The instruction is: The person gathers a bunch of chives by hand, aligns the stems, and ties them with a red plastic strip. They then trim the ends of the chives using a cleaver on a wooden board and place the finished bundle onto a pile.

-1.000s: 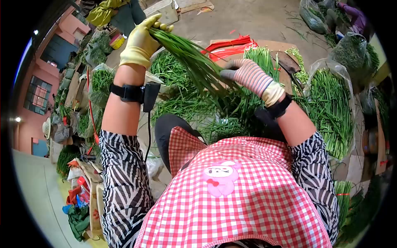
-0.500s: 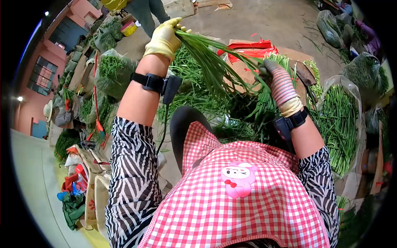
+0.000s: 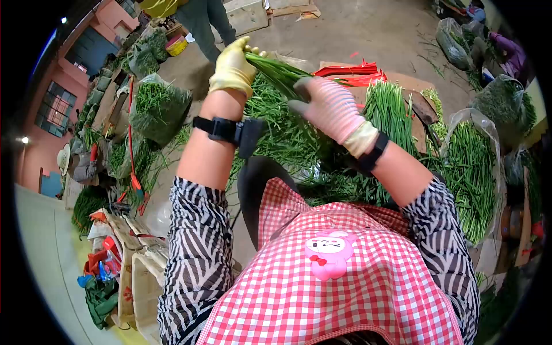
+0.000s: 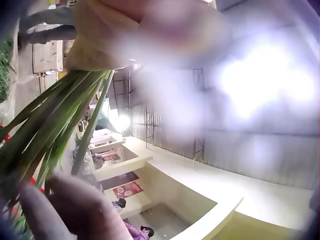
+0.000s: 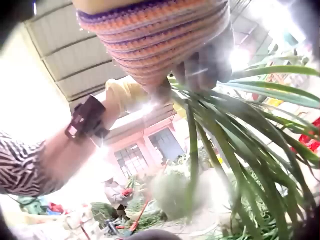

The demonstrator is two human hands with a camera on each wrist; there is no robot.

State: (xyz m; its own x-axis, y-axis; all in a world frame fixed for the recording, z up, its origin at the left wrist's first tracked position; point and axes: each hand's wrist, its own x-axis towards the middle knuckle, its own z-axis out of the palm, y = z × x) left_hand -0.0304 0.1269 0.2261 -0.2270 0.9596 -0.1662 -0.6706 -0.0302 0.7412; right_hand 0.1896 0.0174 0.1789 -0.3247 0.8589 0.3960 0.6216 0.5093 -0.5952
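Note:
My left hand (image 3: 233, 66), in a yellow glove, grips a bunch of garlic chives (image 3: 276, 75) at its upper left end. The long flat leaves slant down to the right, and spread like a fan in the right wrist view. Close beside them is my right hand (image 3: 333, 109), in a striped glove with grey fingertips. Its thumb and fingers stand apart at the leaves, overlapping them in the head view. In the left wrist view the right fingers (image 4: 85, 205) appear just below the leaves (image 4: 55, 125). Below both hands lies a loose heap of chives (image 3: 276, 138).
Chives with pale stalk ends (image 3: 388, 109) lie on a board beside red strips (image 3: 353, 73) and a dark blade (image 3: 424, 109). A clear bag of chives (image 3: 471, 178) stands at the right. More bagged greens (image 3: 161, 109) are at the left. Another person's legs (image 3: 204, 26) show at the back.
My right hand drew some leaves out to the right, then came back left toward my left hand, its thumb and fingers now apart. The left hand keeps its grip on the bunch.

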